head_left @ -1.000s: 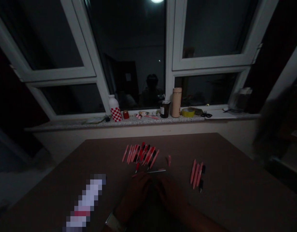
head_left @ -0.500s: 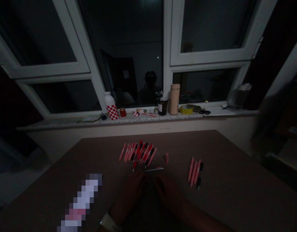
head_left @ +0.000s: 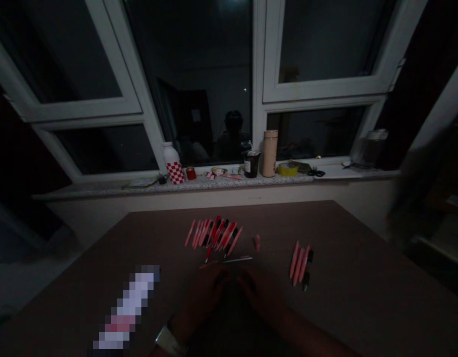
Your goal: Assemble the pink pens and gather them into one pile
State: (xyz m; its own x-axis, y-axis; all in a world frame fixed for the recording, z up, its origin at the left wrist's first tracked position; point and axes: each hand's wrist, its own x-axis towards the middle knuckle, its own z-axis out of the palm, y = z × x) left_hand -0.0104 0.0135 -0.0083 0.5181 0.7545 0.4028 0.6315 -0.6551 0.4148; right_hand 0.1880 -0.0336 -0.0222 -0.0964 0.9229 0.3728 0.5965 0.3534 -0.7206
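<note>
In the dim light my left hand (head_left: pixel 210 286), with a watch (head_left: pixel 169 341) on its wrist, is low over the table with its fingers curled in. My right hand (head_left: pixel 261 292) faces it close by, fingers bent and pressed together. What either hand holds is too dark to make out. A thin pink piece (head_left: pixel 208 265) shows just past my left knuckles; whether it is held, I cannot tell. Beyond the fingertips lies a slim pen refill (head_left: pixel 238 259), and behind that a short pink pen part (head_left: pixel 257 243). A cluster of pink, red and black pens (head_left: pixel 216 235) lies farther back.
Several pink pens (head_left: pixel 299 264) with black caps lie to the right on the brown table (head_left: pixel 348 277). A blurred-out long pale object (head_left: pixel 128 307) is at the left. On the windowsill stand a checkered bottle (head_left: pixel 174 163), a beige flask (head_left: pixel 270 153), a dark cup (head_left: pixel 251 163) and yellow tape (head_left: pixel 288 169).
The view has shifted slightly. My left hand has moved a little to the right, and the thin pink piece past its knuckles shows more clearly. The pens lie as before.
</note>
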